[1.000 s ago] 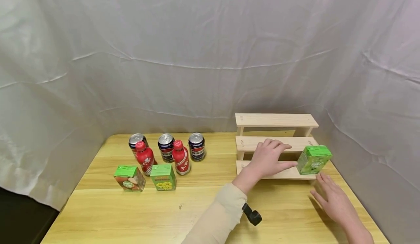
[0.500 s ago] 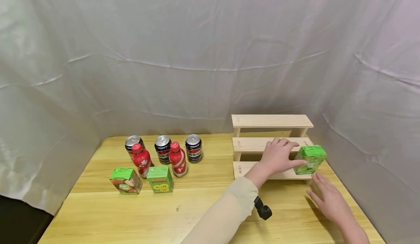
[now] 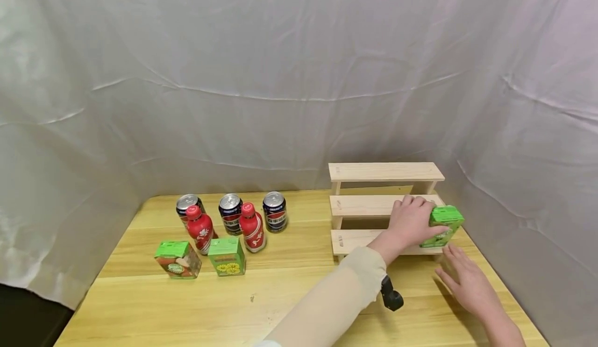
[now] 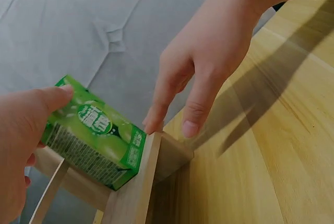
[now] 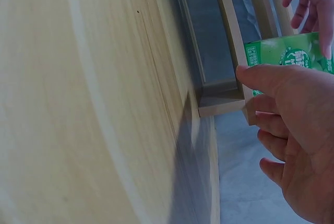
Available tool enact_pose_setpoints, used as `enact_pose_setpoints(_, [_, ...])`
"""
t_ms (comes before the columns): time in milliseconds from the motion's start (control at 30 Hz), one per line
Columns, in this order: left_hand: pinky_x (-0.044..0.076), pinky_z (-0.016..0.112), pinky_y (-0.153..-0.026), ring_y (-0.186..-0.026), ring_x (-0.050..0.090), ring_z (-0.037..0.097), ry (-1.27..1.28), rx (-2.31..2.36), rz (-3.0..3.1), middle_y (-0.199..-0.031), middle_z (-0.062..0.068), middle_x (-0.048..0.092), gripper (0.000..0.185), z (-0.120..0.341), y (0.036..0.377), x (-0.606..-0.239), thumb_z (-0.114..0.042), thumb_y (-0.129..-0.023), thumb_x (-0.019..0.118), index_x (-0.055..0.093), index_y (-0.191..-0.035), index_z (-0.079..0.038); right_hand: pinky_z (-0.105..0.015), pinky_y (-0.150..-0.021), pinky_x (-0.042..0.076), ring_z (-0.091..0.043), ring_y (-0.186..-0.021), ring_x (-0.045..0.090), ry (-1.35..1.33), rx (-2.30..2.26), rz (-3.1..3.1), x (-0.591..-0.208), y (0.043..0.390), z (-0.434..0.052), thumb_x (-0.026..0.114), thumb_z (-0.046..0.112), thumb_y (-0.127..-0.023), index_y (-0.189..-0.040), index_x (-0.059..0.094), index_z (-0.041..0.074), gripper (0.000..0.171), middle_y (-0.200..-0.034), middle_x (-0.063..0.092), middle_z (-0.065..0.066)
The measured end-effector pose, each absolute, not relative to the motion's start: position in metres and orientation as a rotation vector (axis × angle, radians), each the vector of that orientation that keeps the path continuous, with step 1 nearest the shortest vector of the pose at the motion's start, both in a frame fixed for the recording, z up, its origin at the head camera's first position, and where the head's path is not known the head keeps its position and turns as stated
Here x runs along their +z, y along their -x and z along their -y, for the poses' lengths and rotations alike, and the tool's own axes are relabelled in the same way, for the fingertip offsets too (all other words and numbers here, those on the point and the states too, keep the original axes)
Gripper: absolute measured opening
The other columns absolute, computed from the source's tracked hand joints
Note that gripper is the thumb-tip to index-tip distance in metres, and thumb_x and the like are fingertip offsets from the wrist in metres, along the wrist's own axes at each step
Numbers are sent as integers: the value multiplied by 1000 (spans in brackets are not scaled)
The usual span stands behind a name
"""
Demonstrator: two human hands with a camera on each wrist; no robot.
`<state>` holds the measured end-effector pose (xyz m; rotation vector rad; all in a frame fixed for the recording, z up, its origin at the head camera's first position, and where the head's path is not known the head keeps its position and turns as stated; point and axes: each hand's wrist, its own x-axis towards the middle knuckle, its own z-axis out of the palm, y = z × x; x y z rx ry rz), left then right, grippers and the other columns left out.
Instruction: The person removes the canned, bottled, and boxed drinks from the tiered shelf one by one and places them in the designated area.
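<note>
My left hand (image 3: 411, 222) holds a green juice box (image 3: 447, 215), thumb on its front and the other fingers partly hidden behind it. That box stands at the right end of the lowest board (image 3: 359, 239) of a three-step wooden shelf (image 3: 386, 171). In the left wrist view the thumb lies near the top of the juice box (image 4: 96, 135). My right hand (image 3: 471, 285) is just in front of the shelf's right corner. Its fingers are extended, and in the right wrist view the thumb (image 5: 261, 75) appears to touch the board's edge.
On the left of the wooden table (image 3: 187, 310) stand two more juice boxes (image 3: 178, 260) (image 3: 227, 257), two red bottles (image 3: 201, 230) (image 3: 253, 228) and three dark cans (image 3: 189, 206) (image 3: 231, 213) (image 3: 274, 212). A grey curtain (image 3: 261, 77) hangs behind and beside the table.
My left hand has moved right and closed in on the juice box, its fingers now nearer the box's back. The right hand and the box have hardly moved; the view shifted slightly.
</note>
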<state>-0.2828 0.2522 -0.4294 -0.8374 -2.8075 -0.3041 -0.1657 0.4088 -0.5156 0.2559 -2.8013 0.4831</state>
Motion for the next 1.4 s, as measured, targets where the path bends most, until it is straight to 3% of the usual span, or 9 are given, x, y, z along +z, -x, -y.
enact_pose_setpoints(200, [35, 23, -87, -114, 44, 5, 803, -296, 2789, -129, -22, 53, 62, -255, 282, -433, -80, -83, 42, 51, -132, -43, -38, -124, -1, -51, -140, 27, -263, 489, 2792, -516, 166, -407, 61, 27, -96, -142, 39, -11, 63, -144, 38, -36])
enact_pose_setpoints(467, [37, 21, -86, -114, 46, 5, 795, -328, 2714, -127, -21, 57, 63, -248, 280, -443, -77, -86, 40, 51, -136, -39, -49, -122, 6, -51, -141, 26, -253, 500, 2819, -517, 167, -407, 59, 28, -97, -143, 37, -10, 64, -146, 37, -36])
enact_pose_setpoints(700, [37, 22, -86, -115, 46, 5, 764, -358, 2657, -126, -21, 59, 62, -241, 275, -446, -77, -86, 39, 55, -132, -39, -39, -123, 0, -50, -141, 27, -261, 492, 2793, -515, 167, -408, 61, 25, -96, -143, 37, -10, 64, -145, 38, -35])
enact_pose_setpoints(1033, [36, 21, -85, -108, 48, 5, 732, -359, 2532, -123, -22, 61, 58, -232, 268, -453, -75, -86, 45, 58, -129, -37, -56, -119, 14, -52, -139, 29, -258, 498, 2791, -516, 167, -408, 62, 26, -95, -141, 40, -11, 62, -143, 40, -36])
enact_pose_setpoints(1400, [34, 18, -81, -101, 48, 3, 709, -481, 2457, -117, -22, 64, 57, -212, 260, -448, -74, -81, 54, 63, -122, -36, -54, -120, 10, -53, -139, 28, -248, 504, 2801, -518, 167, -409, 61, 26, -95, -140, 40, -13, 63, -143, 39, -37])
